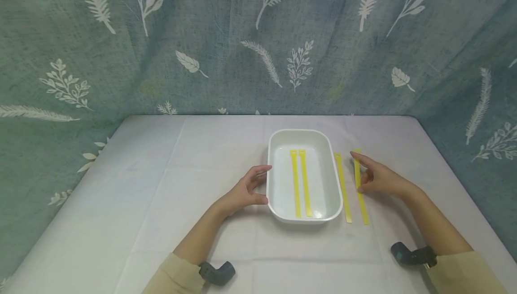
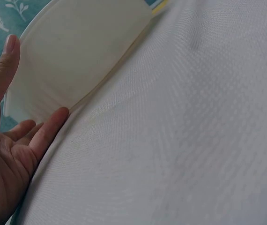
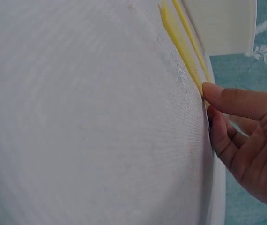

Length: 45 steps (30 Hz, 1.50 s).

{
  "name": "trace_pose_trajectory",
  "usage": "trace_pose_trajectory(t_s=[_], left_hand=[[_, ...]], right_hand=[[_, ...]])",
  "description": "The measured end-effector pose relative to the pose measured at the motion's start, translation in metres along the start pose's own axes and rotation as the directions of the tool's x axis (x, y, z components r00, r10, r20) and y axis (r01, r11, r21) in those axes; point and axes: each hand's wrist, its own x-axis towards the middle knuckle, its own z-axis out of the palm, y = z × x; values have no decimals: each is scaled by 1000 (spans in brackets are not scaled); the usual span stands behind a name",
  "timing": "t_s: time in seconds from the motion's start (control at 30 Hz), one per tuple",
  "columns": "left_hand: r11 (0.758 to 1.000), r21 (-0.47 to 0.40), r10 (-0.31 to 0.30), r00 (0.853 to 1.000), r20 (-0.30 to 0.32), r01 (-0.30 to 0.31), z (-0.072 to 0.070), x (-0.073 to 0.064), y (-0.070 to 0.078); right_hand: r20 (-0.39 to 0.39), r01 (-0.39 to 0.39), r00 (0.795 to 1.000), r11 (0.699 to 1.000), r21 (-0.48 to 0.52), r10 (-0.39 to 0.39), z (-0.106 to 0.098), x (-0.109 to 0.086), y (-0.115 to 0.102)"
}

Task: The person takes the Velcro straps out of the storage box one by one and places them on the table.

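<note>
A white rectangular dish [image 1: 274, 173] with rounded corners stands on the cloth. Two flat yellow strips [image 1: 295, 186], each with a small holed head at its far end, lie side by side inside it. My left hand [image 1: 246, 190] touches the dish's left rim with thumb and fingertips spread apart; in the left wrist view, fingers meet its outer wall [image 2: 82, 51]. To the right of the dish, my right hand [image 1: 381, 177] touches an outer yellow strip [image 1: 362, 206], forefinger near its far end and thumb [image 3: 218, 93] lower down, the other fingers bent.
Another yellow strip [image 1: 344, 195] lies between the dish and the strip under my right hand. A white cloth [image 1: 194, 150] covers the table. Behind it hangs a blue-green curtain [image 1: 226, 74] with white leaf prints. Dark devices [image 1: 218, 273] sit at both wrists.
</note>
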Motion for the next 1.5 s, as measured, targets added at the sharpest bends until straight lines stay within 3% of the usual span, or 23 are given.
trace_pose_trajectory(t_s=[0.47,0.73,0.9,1.2,1.5], left_hand=[[1000,-19,10,1000,9,-10,0,0,0],[1000,15,-27,1000,-11,27,0,1,0],[1000,12,-19,1000,-11,19,0,1,-1],[1000,1,-6,1000,0,6,0,1,-1],[1000,16,-14,1000,-4,14,1,1,1]], right_hand=[[-74,-54,996,993,-107,46,2,-1,-2],[-40,-49,998,987,-155,43,-4,5,-1],[-21,-39,999,986,-163,36,-6,7,1],[5,-62,998,998,-26,63,-13,2,2],[58,16,998,999,44,-19,-28,1,-13]])
